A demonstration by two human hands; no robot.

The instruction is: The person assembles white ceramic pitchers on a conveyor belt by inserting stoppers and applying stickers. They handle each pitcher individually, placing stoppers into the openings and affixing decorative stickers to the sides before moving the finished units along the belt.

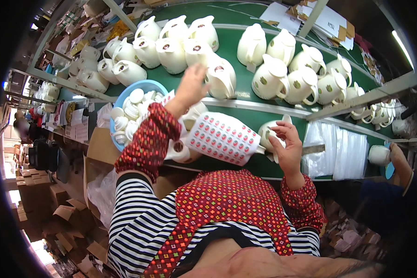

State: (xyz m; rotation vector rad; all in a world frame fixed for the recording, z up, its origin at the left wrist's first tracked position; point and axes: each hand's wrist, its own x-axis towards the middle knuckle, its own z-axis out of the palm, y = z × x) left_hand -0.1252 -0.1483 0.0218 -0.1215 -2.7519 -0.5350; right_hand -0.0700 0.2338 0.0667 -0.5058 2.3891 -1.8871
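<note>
My left hand [191, 87] reaches over the green bench with its fingers stretched out and slightly blurred. They are beside a cream plastic jug [221, 79], and whether they touch it I cannot tell. My right hand [289, 147] has its thumb and fingers closed at the side of another cream jug [265, 132], whose handle is partly covered. Between my hands, a white sheet of round red-and-green stickers [224, 138] lies tilted, hiding part of the jugs below. One of these jugs [180, 153] shows at the sheet's left edge.
A blue basin [117, 104] of white lids stands left. Cream jugs [171, 53] fill the far left; leaf-marked jugs [269, 78] stand far right. Clear plastic bags [350, 155] lie right, near another person's hand [401, 162] holding a white vessel [379, 155]. A metal rail [259, 107] crosses the bench.
</note>
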